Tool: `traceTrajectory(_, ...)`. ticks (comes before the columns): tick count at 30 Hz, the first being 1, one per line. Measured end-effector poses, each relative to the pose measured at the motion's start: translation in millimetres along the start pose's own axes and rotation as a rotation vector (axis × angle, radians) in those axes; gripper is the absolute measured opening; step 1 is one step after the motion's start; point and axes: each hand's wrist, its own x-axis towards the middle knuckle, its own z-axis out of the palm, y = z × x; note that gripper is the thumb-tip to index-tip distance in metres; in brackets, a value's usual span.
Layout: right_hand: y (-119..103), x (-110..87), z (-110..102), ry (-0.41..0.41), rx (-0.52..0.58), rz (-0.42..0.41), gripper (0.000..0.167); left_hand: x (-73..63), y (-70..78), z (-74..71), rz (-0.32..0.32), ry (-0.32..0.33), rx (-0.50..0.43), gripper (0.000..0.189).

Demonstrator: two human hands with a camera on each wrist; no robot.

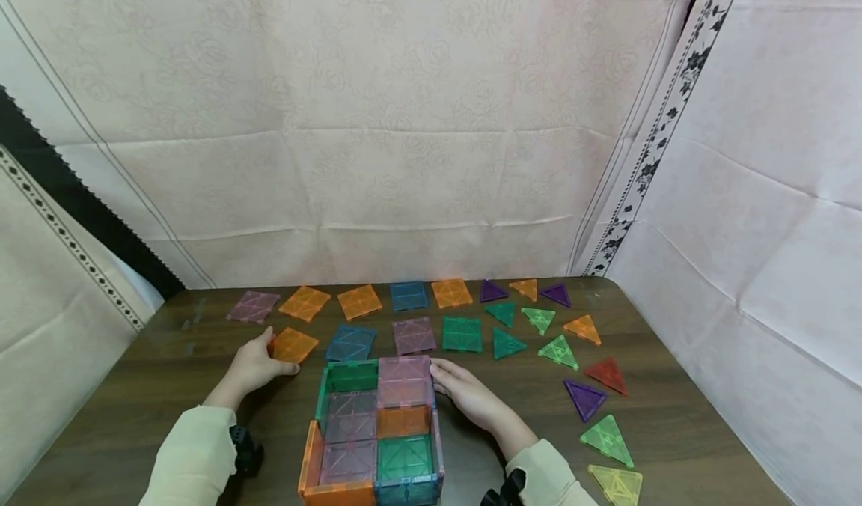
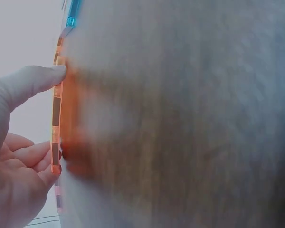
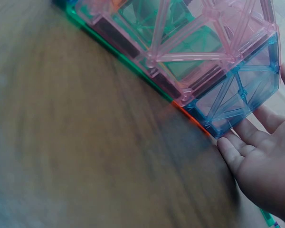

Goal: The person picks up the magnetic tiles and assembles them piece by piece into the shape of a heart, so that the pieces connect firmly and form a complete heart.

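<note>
My left hand [image 1: 252,367] pinches an orange square magnetic tile [image 1: 294,345] by its edges, thumb on one side and fingers on the other. In the left wrist view that tile [image 2: 57,118] appears edge-on, low over the wood. An open-topped box of magnetic tiles [image 1: 310,453] stands in front, with green, orange, blue and purple panels. A pink tile [image 1: 405,379] lies across its far right corner. At that corner my right hand [image 1: 468,394] touches the box's side with extended fingers, right beside a blue panel [image 3: 242,90] in the right wrist view.
Square tiles, such as a green one [image 1: 462,334] and a blue one [image 1: 352,343], lie flat in rows behind the box. Several triangles, among them a red one [image 1: 608,376], curve down the right side. A pale cloth [image 1: 431,132] hangs behind the wooden table [image 1: 168,394].
</note>
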Motion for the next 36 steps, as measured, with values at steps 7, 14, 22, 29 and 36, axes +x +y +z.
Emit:
traceTrajectory(7, -1.0, -0.2, 0.4, 0.000, -0.004, 0.003, 0.061, -7.9, 8.1, -3.3, 0.048, 0.020, -0.007, 0.100)
traceTrajectory(14, -1.7, -0.9, 1.3, 0.000, -0.008, -0.003, 0.061, -32.0, 46.0, -11.1, 0.185, 0.080, -0.015, 0.095)
traceTrajectory(22, -1.5, -1.0, 1.1, 0.003, -0.006, -0.008, 0.060, -74.7, 101.5, -1.2, 0.432, 0.029, -0.074, 0.091)
traceTrajectory(29, -1.2, -1.0, 1.2, 0.004, 0.001, -0.002, 0.061, -97.7, 131.0, 20.8, 0.593, -0.117, -0.106, 0.088)
traceTrajectory(36, -2.8, -0.8, 0.8, -0.004, 0.003, -0.002, 0.063, -108.9, 144.4, 37.3, 0.609, -0.257, -0.116, 0.088)
